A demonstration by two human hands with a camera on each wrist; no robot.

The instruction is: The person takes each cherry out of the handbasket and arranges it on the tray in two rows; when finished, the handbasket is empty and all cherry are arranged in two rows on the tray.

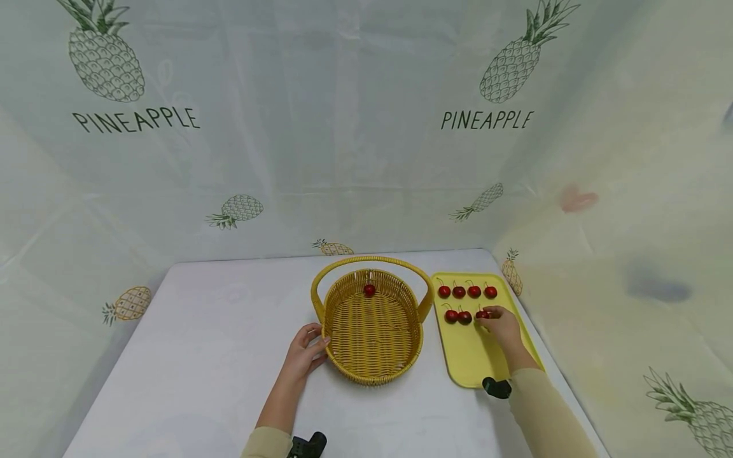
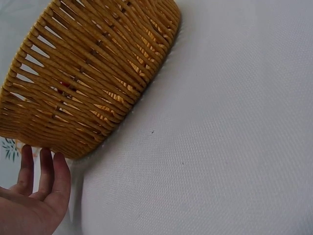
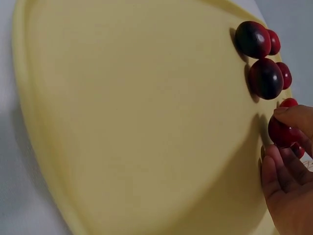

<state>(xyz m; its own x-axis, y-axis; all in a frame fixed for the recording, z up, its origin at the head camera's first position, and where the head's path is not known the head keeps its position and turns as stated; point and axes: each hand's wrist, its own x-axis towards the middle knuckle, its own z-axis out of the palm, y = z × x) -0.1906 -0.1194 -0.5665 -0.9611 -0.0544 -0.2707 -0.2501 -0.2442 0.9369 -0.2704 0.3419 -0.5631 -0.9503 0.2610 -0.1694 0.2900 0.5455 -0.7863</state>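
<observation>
A yellow woven basket [image 1: 372, 346] with an arched handle stands mid-table, one red cherry [image 1: 369, 290] inside at its far side. My left hand [image 1: 302, 355] rests against the basket's left side; in the left wrist view its fingers [image 2: 61, 178] are extended and touch the outer wall. Over the yellow tray [image 1: 469, 359], my right hand [image 1: 504, 327] pinches a cherry [image 3: 281, 131] between thumb and fingers, at the right end of the nearer row. Two more cherries [image 1: 457, 317] lie to its left. Whether the pinched cherry still touches the tray, I cannot tell.
A farther row of several cherries [image 1: 466, 291] with stems lies along the tray's back. White cloth covers the table [image 1: 217, 337]. Behind and beside it hangs a pale curtain [image 1: 321, 127] printed with pineapples.
</observation>
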